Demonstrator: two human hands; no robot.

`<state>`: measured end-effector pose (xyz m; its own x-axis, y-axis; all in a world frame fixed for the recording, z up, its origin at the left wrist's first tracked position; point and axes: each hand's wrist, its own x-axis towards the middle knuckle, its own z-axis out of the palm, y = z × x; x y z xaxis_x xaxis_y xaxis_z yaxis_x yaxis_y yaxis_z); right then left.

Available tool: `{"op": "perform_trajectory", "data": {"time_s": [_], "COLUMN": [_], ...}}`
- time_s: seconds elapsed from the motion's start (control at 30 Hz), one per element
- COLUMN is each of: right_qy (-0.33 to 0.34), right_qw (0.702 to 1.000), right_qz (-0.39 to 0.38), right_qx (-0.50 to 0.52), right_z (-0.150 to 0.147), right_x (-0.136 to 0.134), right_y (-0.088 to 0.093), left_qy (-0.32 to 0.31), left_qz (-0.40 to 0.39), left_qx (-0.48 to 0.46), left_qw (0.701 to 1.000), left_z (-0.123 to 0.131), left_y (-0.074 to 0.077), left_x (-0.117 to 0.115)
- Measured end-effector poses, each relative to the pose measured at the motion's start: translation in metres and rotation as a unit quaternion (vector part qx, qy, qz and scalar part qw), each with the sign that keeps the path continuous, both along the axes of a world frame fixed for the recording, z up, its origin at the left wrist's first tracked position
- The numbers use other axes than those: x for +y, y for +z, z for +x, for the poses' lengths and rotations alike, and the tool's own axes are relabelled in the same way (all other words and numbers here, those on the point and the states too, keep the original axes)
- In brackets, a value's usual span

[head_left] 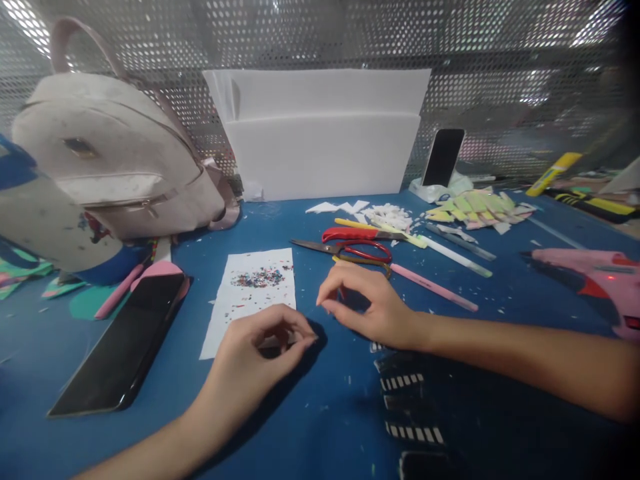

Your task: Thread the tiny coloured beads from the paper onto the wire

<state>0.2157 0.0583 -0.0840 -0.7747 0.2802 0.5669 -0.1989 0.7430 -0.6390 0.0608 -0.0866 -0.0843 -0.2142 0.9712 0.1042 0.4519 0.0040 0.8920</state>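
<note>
Over the blue table my left hand [250, 350] curls with thumb and fingertips pinched together, beside a white paper sheet [280, 260]. Small multicoloured confetti bits [263, 277] are scattered on that sheet, partly covered by the hand. My right hand [367, 305] faces it, thumb and index tips also together. Anything inside either pinch is too small to make out. Just beyond the right hand lie scissors with red handles [367, 252] and a pink pen [434, 288]. Dark strips with white blocks [403, 383] lie below the right wrist.
A black phone [120, 347] lies left, near a pale backpack [120, 153] and a blue-and-white container [55, 217]. White board [325, 157] stands behind. Paper scraps [387, 217], an upright phone [443, 157] and folded yellow-green strips [475, 208] are back right. A pink glue gun [590, 267] lies right.
</note>
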Motion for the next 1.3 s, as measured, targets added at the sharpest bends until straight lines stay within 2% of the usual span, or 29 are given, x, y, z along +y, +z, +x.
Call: {"op": "perform_trajectory", "data": {"time_s": [0.13, 0.37, 0.73, 1.3], "right_qy": [0.024, 0.040, 0.038, 0.043], "right_qw": [0.997, 0.995, 0.991, 0.985], "right_qz": [0.074, 0.096, 0.130, 0.164], "right_qx": [0.009, 0.004, -0.001, -0.032], "right_z": [-0.0003, 0.0018, -0.0002, -0.0018], "right_x": [0.0004, 0.0022, 0.0011, -0.0002], "right_y": [-0.0027, -0.0020, -0.0039, -0.0026], "left_qy": [0.009, 0.029, 0.043, 0.026], "left_qz": [0.028, 0.009, -0.019, -0.028], "left_qx": [-0.007, -0.113, -0.115, -0.139], "left_qw": [1.000, 0.993, 0.992, 0.989], "left_z": [-0.0019, -0.0072, -0.0055, -0.0071], "left_y": [-0.0012, -0.0029, 0.0003, -0.0015], "left_x": [-0.0026, 0.0034, 0.0040, 0.0004]}}
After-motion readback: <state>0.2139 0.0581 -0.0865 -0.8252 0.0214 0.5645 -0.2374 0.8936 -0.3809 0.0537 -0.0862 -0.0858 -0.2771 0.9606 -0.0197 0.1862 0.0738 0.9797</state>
